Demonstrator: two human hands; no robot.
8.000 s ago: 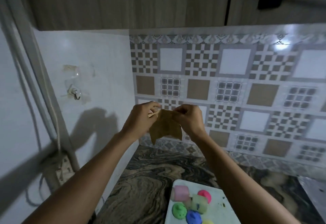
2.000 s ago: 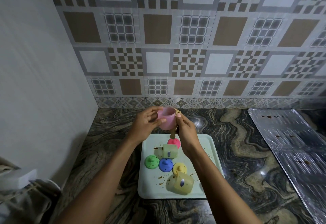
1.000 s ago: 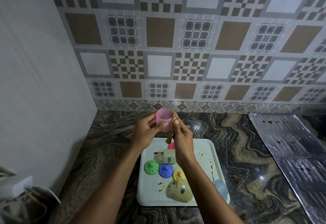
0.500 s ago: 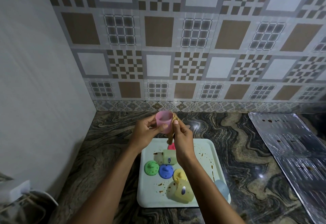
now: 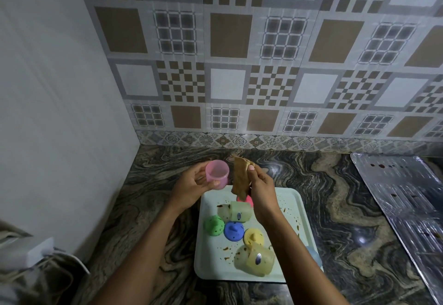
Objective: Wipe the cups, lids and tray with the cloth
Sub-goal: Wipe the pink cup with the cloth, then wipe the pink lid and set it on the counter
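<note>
My left hand [image 5: 191,188] grips a pink cup [image 5: 217,174], its mouth tilted toward me, above the counter just beyond the tray. My right hand [image 5: 261,186] pinches a brown cloth [image 5: 240,177] that hangs beside the cup, apart from it. Below lies a pale tray [image 5: 303,230] spotted with brown stains. On it lie a green cup [image 5: 236,212] and a yellow cup [image 5: 255,260] on their sides, plus green [image 5: 214,225], blue [image 5: 233,230], yellow [image 5: 253,236] and pink [image 5: 249,200] lids. A blue cup [image 5: 314,258] is mostly hidden by my right forearm.
The tray sits on a dark marbled counter [image 5: 347,208] in a corner, with a plain wall on the left and patterned tiles behind. A stained foil sheet [image 5: 407,196] covers the counter at right. A white box with cables [image 5: 36,254] sits at lower left.
The cloth was pressed on the pink cup half a second ago; now my right hand has pulled it away to the right, and my left hand has carried the cup slightly left.
</note>
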